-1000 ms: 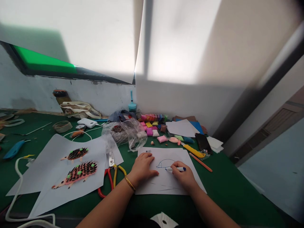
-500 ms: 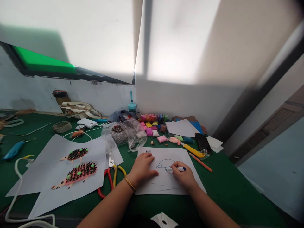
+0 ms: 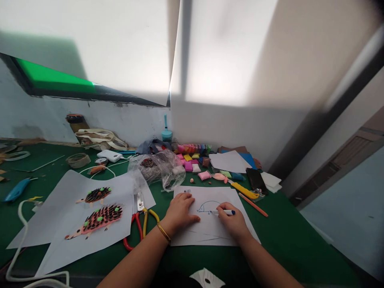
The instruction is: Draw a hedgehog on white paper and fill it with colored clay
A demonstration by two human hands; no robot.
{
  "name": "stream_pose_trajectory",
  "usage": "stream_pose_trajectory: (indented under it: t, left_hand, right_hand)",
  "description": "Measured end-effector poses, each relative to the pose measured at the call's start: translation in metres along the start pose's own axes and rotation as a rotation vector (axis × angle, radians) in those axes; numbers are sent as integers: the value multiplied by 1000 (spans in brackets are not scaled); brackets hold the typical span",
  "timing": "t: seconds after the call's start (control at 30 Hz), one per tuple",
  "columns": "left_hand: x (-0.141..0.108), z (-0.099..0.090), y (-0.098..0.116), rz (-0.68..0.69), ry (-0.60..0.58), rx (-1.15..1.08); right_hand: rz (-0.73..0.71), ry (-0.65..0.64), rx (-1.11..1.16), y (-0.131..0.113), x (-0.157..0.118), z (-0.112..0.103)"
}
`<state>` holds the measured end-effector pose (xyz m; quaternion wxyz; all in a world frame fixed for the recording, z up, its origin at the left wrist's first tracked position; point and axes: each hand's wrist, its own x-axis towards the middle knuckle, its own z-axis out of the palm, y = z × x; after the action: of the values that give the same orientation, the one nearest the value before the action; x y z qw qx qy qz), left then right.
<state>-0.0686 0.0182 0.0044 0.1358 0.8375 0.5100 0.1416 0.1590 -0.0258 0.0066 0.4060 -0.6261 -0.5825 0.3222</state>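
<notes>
A white sheet of paper (image 3: 207,236) lies in front of me with a blue outline of a hedgehog (image 3: 207,206) on it. My left hand (image 3: 181,212) rests flat on the sheet's left part, fingers spread, holding nothing. In my right hand (image 3: 232,222) is a white marker (image 3: 224,212) with a dark blue end, its tip touching the paper under the hedgehog's belly, beside a small leg shape. The marker cap (image 3: 187,191) lies near the sheet's top left, beyond my left fingertips.
Left are sheets with two decorated hedgehogs (image 3: 102,219) and red-and-yellow-handled scissors (image 3: 141,216). Behind are a plastic bag (image 3: 160,168), clay packets (image 3: 188,165) and a cup (image 3: 167,135). A yellow cutter (image 3: 244,191), an orange stick (image 3: 253,205) and a phone (image 3: 256,181) lie right.
A small leg outline now shows under the hedgehog's belly. The marker tip has shifted slightly right and up. My left hand has stayed in place.
</notes>
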Motion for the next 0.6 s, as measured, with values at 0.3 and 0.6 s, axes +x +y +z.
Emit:
stream_pose_trajectory:
  t: [0.3,0.6]
  left_hand:
    - [1,4,-3,17,17,-4]
    - [1,5,-5,24,28,3]
  right_hand:
    - [83,108,16,18,9,-22]
    - [49,46,-43,18,8,-20]
